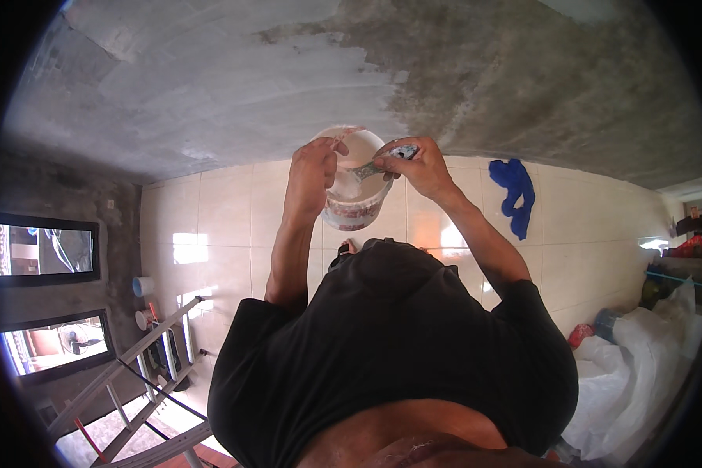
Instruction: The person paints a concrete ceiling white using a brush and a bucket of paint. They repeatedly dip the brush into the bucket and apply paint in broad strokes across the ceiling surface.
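While the left hand [313, 168] is clamping the white bucket [355, 204] by its rim, the right hand [420, 164], closed around a putty knife [374, 165], is scooping inside; keeping the bucket level seems wise.

A round white bucket [355, 187], the landmark, is a package: its lower wall carries a printed band in red and pale tones, the print too blurred to make out. Well right of the bucket and lower, white plastic bags [639, 374] lie heaped on the tiled floor. No signs or screens can be made out.
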A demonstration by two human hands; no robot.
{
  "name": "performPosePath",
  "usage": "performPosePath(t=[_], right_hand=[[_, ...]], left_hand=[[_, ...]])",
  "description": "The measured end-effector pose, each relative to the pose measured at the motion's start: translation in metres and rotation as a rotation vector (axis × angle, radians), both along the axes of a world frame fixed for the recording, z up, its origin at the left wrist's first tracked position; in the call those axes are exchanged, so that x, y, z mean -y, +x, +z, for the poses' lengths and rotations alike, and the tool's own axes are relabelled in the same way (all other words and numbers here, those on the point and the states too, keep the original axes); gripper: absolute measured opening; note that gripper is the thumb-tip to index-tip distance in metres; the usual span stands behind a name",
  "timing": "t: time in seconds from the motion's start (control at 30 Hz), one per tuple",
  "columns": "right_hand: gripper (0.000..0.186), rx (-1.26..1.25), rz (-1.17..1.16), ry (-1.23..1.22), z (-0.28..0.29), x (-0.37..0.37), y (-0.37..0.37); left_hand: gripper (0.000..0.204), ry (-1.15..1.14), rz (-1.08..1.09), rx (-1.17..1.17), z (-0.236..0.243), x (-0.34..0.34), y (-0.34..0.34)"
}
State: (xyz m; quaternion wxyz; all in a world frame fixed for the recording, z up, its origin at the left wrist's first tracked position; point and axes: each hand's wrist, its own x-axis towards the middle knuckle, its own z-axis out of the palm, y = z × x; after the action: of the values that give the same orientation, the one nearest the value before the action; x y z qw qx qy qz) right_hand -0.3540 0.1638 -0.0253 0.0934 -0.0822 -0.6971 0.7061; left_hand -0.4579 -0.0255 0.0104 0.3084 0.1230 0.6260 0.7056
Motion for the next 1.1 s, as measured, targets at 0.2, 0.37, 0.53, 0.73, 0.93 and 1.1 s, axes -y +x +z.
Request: performPosePath(t=[0.2, 0.37, 0.53, 0.73, 0.93, 1.1], right_hand=[[0.016, -0.045, -0.114, 0.114, -0.012, -0.001, -0.006], [0.019, -0.227, -0.215, 0.666, -0.016, 0.004, -0.009], [0.02, -0.278, -0.198, 0.774, -0.01, 0.009, -0.002], [0.021, -0.057, -0.025, 0.141, -0.007, -0.001, -0.005], [0.021, 0.047, 0.039, -0.018, -0.015, -0.004, -0.015], [0.022, -0.081, -0.109, 0.239, -0.029, -0.002, -0.013]], left_hand=[[0.026, 0.022, -0.015, -0.01, -0.008, 0.004, -0.002], [0.026, 0.022, 0.004, -0.033, -0.015, 0.004, -0.003], [0.026, 0.009, 0.03, 0.009, -0.012, 0.007, -0.001], [0.023, 0.007, 0.005, 0.025, -0.013, 0.005, -0.006], [0.021, 0.004, 0.022, 0.024, -0.011, 0.004, -0.007], [0.021, 0.035, 0.018, 0.015, -0.012, 0.005, -0.006]])
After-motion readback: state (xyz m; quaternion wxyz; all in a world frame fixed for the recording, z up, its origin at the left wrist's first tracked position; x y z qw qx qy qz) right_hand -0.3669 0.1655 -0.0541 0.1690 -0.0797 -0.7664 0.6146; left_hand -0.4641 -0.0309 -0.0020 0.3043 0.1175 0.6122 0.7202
